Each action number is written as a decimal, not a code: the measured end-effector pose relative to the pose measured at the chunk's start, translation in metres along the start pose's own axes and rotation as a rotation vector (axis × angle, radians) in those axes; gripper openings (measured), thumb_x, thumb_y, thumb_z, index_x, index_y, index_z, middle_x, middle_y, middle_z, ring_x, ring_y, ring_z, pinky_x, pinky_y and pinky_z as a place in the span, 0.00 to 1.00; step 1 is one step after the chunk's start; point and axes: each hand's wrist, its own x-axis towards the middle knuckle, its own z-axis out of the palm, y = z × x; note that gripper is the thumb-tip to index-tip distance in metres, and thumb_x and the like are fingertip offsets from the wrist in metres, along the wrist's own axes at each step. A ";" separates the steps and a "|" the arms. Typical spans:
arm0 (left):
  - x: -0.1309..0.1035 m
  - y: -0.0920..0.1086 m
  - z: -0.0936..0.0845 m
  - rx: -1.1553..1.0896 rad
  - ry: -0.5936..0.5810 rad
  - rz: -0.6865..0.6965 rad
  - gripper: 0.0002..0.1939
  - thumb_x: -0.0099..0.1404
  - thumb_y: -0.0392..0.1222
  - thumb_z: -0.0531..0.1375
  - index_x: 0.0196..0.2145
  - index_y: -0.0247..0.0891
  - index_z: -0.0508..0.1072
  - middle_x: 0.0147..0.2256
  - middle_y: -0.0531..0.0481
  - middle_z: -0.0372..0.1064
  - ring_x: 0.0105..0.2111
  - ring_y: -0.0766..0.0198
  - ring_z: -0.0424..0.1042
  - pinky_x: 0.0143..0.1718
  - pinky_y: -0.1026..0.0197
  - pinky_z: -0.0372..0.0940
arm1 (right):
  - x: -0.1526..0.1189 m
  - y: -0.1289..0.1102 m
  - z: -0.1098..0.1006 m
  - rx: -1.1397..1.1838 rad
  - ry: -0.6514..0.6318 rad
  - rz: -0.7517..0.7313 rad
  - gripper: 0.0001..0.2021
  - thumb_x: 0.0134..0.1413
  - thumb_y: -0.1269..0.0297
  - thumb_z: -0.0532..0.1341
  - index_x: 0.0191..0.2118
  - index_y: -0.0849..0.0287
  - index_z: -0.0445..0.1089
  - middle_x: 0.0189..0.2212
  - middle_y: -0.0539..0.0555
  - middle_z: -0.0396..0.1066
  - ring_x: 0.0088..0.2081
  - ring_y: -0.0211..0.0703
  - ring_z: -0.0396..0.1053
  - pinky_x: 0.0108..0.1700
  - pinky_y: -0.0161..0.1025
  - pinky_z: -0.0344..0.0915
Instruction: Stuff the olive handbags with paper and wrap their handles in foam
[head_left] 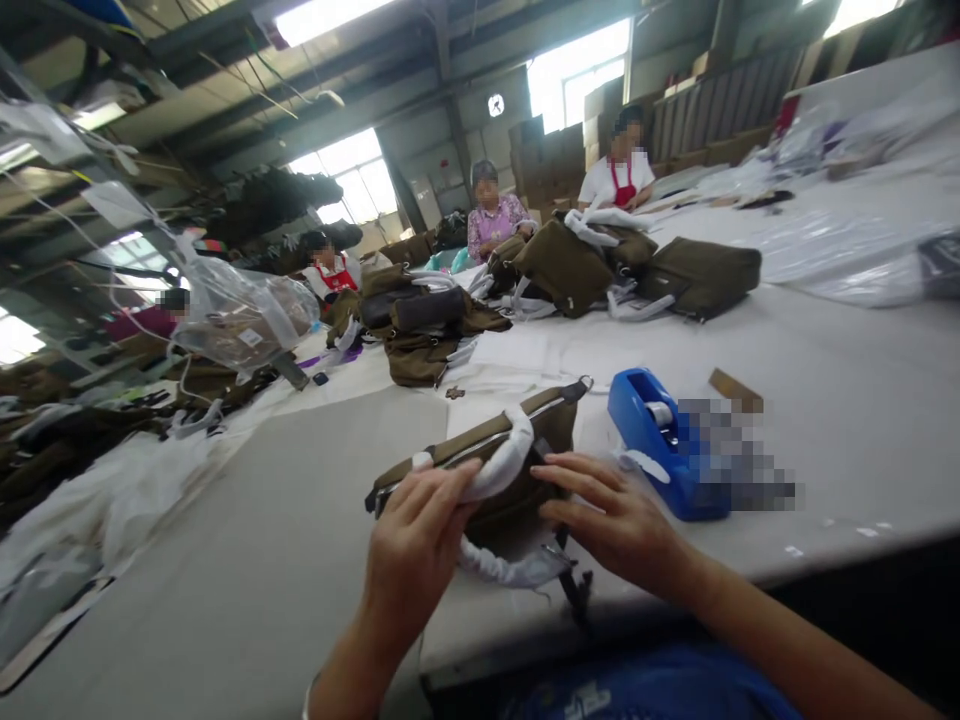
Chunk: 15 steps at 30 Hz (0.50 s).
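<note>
An olive-brown handbag [555,425] with a silver zip along its top stands on the table just in front of me. White wrapping covers its handles [514,460]; the nearer one hangs down on my side. My left hand [420,530] is closed at the bag's left part, its fingers and thumb at the lower end of the upper wrapped handle. Against the bag's right side rests my right hand [611,510], fingers stretched out and slightly apart. A dark strap hangs below the bag at the table edge.
Right of the bag stands a blue tape dispenser [637,400], with a brown strip [735,390] behind it. Several olive bags [570,265] are piled farther back. Plastic sheeting [840,250] lies at the right. Co-workers [495,225] are behind the piles.
</note>
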 end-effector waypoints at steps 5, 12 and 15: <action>0.009 -0.002 -0.013 -0.148 0.128 0.077 0.17 0.74 0.42 0.59 0.58 0.36 0.69 0.52 0.41 0.74 0.55 0.56 0.71 0.57 0.53 0.67 | 0.032 0.006 -0.006 0.297 0.085 0.224 0.12 0.65 0.76 0.58 0.51 0.57 0.72 0.53 0.57 0.76 0.57 0.43 0.72 0.59 0.40 0.71; 0.028 -0.004 -0.003 0.170 0.019 0.131 0.15 0.72 0.34 0.61 0.55 0.38 0.71 0.49 0.47 0.78 0.54 0.55 0.71 0.57 0.54 0.64 | 0.081 0.023 -0.021 0.335 0.007 0.364 0.18 0.61 0.77 0.57 0.51 0.54 0.76 0.48 0.52 0.79 0.50 0.42 0.77 0.56 0.39 0.71; 0.043 -0.010 -0.003 0.204 0.080 0.031 0.14 0.73 0.35 0.59 0.55 0.36 0.72 0.46 0.46 0.78 0.50 0.55 0.72 0.53 0.55 0.67 | 0.087 0.020 -0.033 0.238 0.129 0.387 0.18 0.63 0.75 0.56 0.53 0.54 0.75 0.50 0.52 0.78 0.53 0.43 0.75 0.59 0.41 0.69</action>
